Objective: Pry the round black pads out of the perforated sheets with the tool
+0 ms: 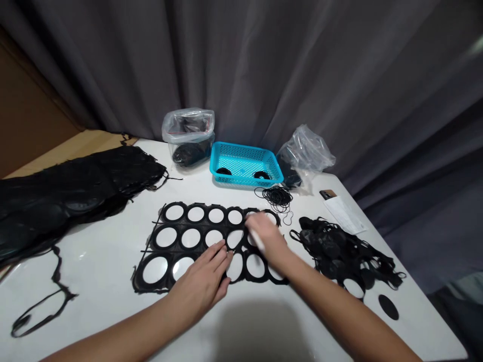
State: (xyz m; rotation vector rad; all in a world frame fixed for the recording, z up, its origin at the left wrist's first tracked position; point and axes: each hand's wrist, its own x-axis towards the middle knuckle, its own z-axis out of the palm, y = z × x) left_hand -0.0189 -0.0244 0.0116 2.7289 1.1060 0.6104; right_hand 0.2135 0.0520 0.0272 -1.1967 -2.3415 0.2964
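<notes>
A flat black sheet of joined rings [171, 250], rubbery in look, lies on the white table, with rows of round holes through which the white shows. My left hand [206, 274] rests on its near middle part, fingers stretched flat over the rings. Further right, my right hand [266, 239] is curled and blurred by motion, its fingers closed at the sheet's upper right part. Between the hands the rings look bent out of round. My right hand and forearm hide several rings.
A blue basket [245, 182] with black rings stands behind, between two clear plastic bags [188, 125] [307, 151]. Black cords [277, 196] lie before it. Stacked black sheets [75, 181] fill the left; black scraps [339, 246] and a black disc [388, 307] lie right.
</notes>
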